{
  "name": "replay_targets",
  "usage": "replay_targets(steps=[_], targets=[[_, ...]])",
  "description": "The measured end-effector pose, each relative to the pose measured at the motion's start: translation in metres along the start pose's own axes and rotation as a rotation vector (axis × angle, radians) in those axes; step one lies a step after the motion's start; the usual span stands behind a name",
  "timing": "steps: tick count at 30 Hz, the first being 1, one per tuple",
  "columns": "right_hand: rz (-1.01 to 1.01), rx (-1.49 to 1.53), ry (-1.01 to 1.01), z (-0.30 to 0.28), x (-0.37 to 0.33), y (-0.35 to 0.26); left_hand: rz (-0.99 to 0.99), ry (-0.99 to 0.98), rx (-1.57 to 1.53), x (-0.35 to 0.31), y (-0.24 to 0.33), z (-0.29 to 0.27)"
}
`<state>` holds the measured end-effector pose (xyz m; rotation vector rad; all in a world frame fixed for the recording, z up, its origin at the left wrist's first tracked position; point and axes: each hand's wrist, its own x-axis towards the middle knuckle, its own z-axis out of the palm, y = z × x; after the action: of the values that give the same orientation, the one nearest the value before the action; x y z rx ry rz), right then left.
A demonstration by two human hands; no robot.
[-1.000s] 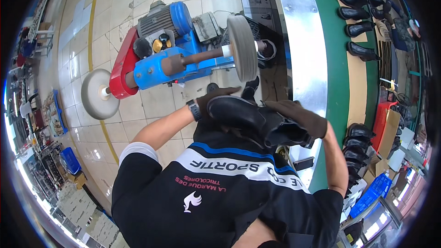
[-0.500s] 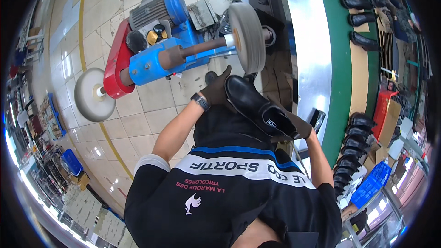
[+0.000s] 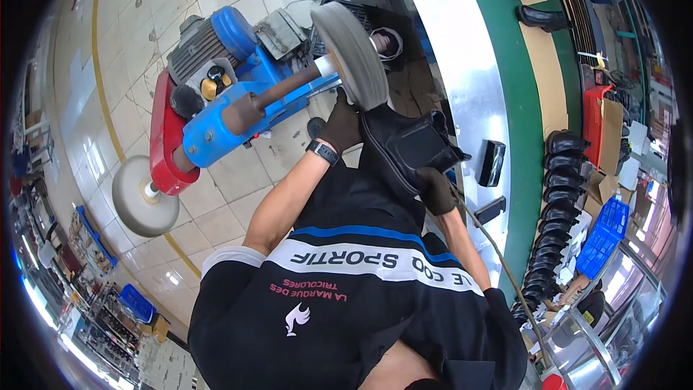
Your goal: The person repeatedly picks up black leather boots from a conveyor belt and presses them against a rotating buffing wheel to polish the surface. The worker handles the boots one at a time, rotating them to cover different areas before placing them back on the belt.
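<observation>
**Black boot held against the buffing wheel**

I hold a black boot (image 3: 404,146) with both hands, a little right of the middle of the view. My left hand (image 3: 341,124), in a dark glove, is on the end of the boot that is nearest the wheel, and its fingers (image 3: 333,105) are closed around that end. On this wrist I wear a black watch (image 3: 322,151). My right hand (image 3: 435,190), also in a dark glove, grips the other end of the boot from below, at about 4 o'clock from the left hand; its fingers are clenched on the leather.

The boot touches the lower edge of a grey buffing wheel (image 3: 351,55), which stands at 12 o'clock from my hands. The wheel sits on a shaft of a blue and red polishing machine (image 3: 216,112), at 10 o'clock from the boot. A second round wheel (image 3: 143,197), pale in colour, is on the far end of the same shaft, at 8 o'clock. The machine stands on a pale tiled floor (image 3: 144,0).

At 3 o'clock from my hands runs a long shiny metal desk (image 3: 462,65) with a green strip (image 3: 523,108) beside it. Further to the right a row of black boots (image 3: 559,173) stands, and a blue crate (image 3: 606,235) is just beside them.
</observation>
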<state>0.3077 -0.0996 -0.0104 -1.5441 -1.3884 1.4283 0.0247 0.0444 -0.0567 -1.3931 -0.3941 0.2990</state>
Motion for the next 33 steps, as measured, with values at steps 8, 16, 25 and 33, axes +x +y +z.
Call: replay_targets(steps=[8,16,25,33], targets=[[0.647,0.967,-0.017,0.061,0.084,-0.057,0.896,0.121,1.251,0.018,0.109,0.004],[0.601,0.874,-0.083,0.057,0.084,-0.003,0.87,-0.031,1.236,0.017,0.107,0.013],[-0.015,-0.108,-0.332,-0.019,0.023,-0.097,1.298,0.257,2.565,-0.004,-0.015,-0.033],[-0.213,-0.645,-0.491,-0.005,0.073,-0.152,1.074,0.381,1.111,0.008,-0.03,-0.011]])
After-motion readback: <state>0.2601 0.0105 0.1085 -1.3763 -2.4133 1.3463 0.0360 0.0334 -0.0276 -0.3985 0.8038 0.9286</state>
